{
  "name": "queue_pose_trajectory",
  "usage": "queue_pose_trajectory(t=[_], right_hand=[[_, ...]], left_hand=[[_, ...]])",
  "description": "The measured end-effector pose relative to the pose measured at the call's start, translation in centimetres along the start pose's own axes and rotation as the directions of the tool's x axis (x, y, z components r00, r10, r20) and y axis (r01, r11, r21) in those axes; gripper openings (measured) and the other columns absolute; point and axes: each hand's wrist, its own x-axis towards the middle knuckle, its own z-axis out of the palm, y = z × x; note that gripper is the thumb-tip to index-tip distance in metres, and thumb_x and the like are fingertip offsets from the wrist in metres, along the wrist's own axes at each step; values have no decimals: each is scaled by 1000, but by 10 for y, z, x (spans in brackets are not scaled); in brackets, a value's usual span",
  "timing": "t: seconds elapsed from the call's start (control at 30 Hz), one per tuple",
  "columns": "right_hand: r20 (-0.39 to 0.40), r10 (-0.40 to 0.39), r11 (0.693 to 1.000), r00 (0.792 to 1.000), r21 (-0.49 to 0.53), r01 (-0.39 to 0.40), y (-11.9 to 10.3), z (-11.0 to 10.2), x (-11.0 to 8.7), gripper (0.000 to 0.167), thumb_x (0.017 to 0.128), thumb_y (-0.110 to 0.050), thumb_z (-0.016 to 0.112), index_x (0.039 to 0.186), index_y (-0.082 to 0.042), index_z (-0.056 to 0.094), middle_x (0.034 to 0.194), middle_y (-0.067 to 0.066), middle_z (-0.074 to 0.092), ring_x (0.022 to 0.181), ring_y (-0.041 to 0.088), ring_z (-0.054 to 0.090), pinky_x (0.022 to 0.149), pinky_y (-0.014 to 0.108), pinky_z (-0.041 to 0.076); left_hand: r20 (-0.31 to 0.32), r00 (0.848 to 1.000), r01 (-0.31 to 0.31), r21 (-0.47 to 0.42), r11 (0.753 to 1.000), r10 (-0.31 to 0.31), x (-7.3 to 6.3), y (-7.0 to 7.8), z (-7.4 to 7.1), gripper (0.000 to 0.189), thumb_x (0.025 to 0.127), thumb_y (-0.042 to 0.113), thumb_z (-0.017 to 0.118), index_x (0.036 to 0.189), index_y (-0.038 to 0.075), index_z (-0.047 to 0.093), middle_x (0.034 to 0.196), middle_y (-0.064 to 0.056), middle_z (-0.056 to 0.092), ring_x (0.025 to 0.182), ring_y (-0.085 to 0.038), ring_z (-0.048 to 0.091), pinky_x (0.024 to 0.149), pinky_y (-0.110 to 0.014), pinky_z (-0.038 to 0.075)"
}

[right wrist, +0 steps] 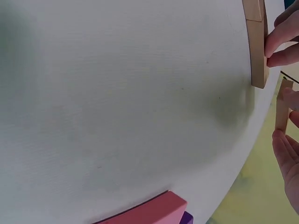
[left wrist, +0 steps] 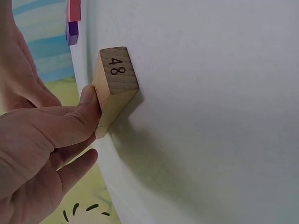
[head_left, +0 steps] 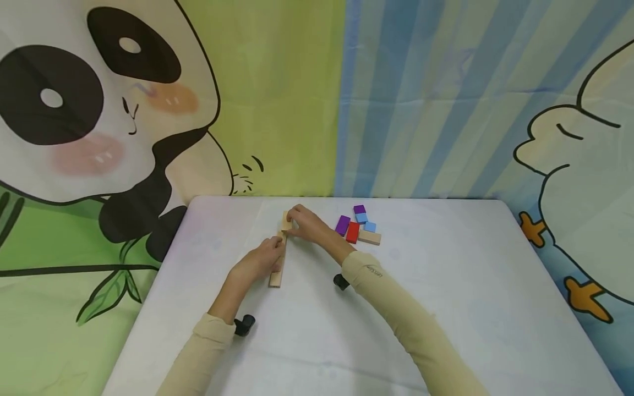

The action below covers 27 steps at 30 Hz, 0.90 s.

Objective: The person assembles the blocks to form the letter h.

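Note:
A row of plain wooden blocks (head_left: pixel 275 279) runs lengthwise on the white table. My left hand (head_left: pixel 257 261) pinches the row's blocks from the side, thumb against them. In the left wrist view, the near end face of a wooden block (left wrist: pixel 117 70) bears the number 48, and a seam shows behind it. Beyond the row's far end, my right hand (head_left: pixel 309 224) holds another wooden block (head_left: pixel 286 220) between thumb and fingers. The right wrist view shows this held block (right wrist: pixel 282 108) apart from the row (right wrist: pixel 258 56).
Right of the hands lie a red block (head_left: pixel 353 232), purple blocks (head_left: pixel 342 225), blue blocks (head_left: pixel 361 218) and a wooden block (head_left: pixel 369 237). A printed cloth with a panda (head_left: pixel 124 99) hangs behind the table (head_left: pixel 421 308). Both wrists carry black camera mounts (head_left: pixel 244 325).

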Motion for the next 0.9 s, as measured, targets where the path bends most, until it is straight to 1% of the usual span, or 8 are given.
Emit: queue_pose_trajectory(t=[0.13,0.27,0.33,0.43,0.53,0.7,0.83,0.9], right_hand=[[32,33,999,999,-1,-33,-2,4,11,28,88,-19,72,107,-2,63,123,15,58,112,26,58,97,36,49],[97,47,999,994,-31,-44,-3,7,17,28,89,-19,70,110,-3,63,124,15,58,114,25,57,100,35,48],[111,50,998,993,-45,-45,-3,9,19,27,89,-18,70,111,-3,63,124,15,58,114,26,58,100,35,48],[105,66,997,992,-54,-60,-3,11,20,27,90,-18,70,111,-3,63,125,16,58,115,26,58,100,36,48],[87,70,996,994,-62,-65,-3,13,21,26,90,-18,69,110,-2,63,123,16,58,112,27,59,98,36,49],[80,47,994,996,-104,-39,-2,15,23,25,90,-19,69,108,-3,62,118,15,59,103,24,59,92,35,50],[98,62,990,993,-132,-48,-2,15,25,25,91,-19,68,109,-4,61,118,14,59,101,23,58,91,34,50],[115,72,990,991,-131,-57,-1,15,27,26,91,-19,68,110,-3,61,120,14,59,102,23,58,92,35,50]], left_hand=[[-18,1000,-20,24,1000,21,-1,-1,0,43,89,15,69,126,4,52,147,-20,38,133,-35,43,94,-45,51],[-15,1000,-23,-4,1000,23,-2,-1,-1,49,90,15,69,133,2,51,149,-20,37,134,-36,42,96,-45,51],[-12,1000,-19,-19,1000,18,-2,-1,-1,52,90,15,68,137,2,49,150,-19,35,135,-35,41,97,-46,50],[-8,1000,-8,-32,999,8,-1,0,-2,56,90,15,68,140,2,47,152,-18,34,136,-34,40,99,-46,48],[5,1000,4,-43,999,-4,-1,0,-2,58,90,15,68,143,3,44,153,-20,32,137,-36,38,101,-49,47],[54,998,33,-73,997,-29,0,0,-3,64,92,18,65,148,4,38,157,-25,23,143,-42,28,106,-53,42],[59,998,38,-61,997,-35,0,1,-3,63,91,19,66,147,4,40,158,-25,22,142,-40,30,104,-49,45],[61,997,40,-57,998,-37,0,2,-5,63,91,19,66,147,3,40,158,-25,22,141,-40,31,103,-48,45]])
